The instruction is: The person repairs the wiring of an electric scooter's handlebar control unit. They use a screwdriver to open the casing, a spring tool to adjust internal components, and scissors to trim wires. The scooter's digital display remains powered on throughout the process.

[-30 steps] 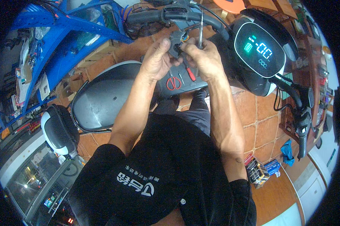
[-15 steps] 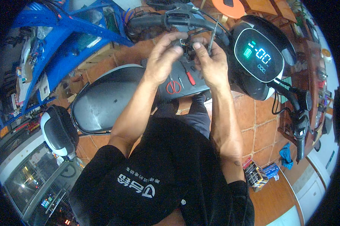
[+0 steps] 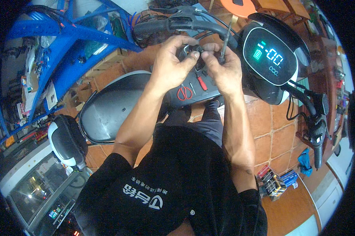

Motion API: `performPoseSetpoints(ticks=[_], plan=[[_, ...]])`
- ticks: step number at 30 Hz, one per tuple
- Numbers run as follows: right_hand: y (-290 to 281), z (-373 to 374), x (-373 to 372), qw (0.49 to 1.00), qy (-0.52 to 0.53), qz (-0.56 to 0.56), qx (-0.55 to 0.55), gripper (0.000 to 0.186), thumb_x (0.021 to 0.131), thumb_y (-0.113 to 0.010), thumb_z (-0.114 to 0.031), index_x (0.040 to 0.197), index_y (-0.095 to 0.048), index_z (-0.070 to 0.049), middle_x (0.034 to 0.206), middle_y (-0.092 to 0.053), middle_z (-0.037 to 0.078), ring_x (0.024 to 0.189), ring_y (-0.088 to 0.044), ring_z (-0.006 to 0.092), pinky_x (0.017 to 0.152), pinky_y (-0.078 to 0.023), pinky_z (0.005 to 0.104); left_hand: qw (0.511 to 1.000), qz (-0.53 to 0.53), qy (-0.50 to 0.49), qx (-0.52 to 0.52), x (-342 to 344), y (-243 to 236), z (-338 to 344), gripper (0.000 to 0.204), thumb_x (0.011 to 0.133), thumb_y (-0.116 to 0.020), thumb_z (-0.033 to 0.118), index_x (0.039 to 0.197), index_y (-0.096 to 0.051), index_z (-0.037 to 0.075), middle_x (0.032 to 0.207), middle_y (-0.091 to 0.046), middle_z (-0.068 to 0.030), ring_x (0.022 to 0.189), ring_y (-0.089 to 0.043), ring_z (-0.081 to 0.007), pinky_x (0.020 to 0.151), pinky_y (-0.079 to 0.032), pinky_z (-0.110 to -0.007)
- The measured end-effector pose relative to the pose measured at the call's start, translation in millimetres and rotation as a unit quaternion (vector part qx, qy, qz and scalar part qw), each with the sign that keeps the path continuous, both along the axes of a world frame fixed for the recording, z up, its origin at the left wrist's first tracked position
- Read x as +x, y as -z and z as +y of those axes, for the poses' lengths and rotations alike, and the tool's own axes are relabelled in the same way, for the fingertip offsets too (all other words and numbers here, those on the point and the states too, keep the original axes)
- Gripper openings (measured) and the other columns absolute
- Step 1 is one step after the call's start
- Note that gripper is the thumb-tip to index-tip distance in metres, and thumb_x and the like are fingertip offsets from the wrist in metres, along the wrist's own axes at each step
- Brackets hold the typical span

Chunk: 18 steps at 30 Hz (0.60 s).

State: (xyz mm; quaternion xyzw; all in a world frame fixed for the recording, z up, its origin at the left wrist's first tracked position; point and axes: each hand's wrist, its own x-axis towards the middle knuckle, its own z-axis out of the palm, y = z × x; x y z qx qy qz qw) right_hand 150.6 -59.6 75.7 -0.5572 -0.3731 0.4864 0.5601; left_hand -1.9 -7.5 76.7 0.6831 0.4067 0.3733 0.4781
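Observation:
A small black part, perhaps a switch housing, is pinched between the thumb and fingers of my left hand. My right hand is closed close beside it, thumb and fingertips at the part's right side. A thin metal tool sticks up out of my right fingers; its lower end is hidden, so its kind is unclear. Below my hands, red-handled scissors, a red-handled screwdriver and a slim rod lie on the scooter's grey footboard.
The scooter's seat is at left, its lit display at right. Handlebars stretch beyond my hands to a right grip. A blue metal rack stands far left. Small boxes sit on a wooden surface at lower right.
My left thumb has closed down onto the black part, and its fingers have drawn nearer my right hand. The metal tool leans slightly more. The whole view has shifted a little.

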Motion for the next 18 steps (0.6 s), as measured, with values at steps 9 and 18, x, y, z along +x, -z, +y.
performPoseSetpoints(ticks=[9,18], plan=[[-2.9,-2.1,0.6,0.999,0.034,-0.01,-0.012,0.01,0.087,-0.069,-0.01,0.092,-0.068,-0.001,0.073,-0.062,-0.003,0.066,-0.052,0.0049,0.058,-0.044,0.0226,0.997,0.043,-0.017,0.062,5.3,-3.5,-5.5,0.024,0.081,-0.068,0.001,0.104,-0.063,-0.001,0.103,-0.063,-0.0081,0.098,-0.06,-0.0153,0.087,-0.048,-0.029],[-4.3,-3.3,2.4,0.998,0.046,0.036,-0.038,0.014,0.09,-0.068,-0.014,0.091,-0.067,0.0,0.077,-0.064,-0.001,0.067,-0.054,0.0059,0.06,-0.044,0.0221,0.991,0.092,-0.003,0.092,3.7,-9.9,-1.0,0.026,0.079,-0.065,0.002,0.105,-0.067,0.0,0.103,-0.065,-0.0082,0.1,-0.061,-0.0165,0.088,-0.048,-0.03]])
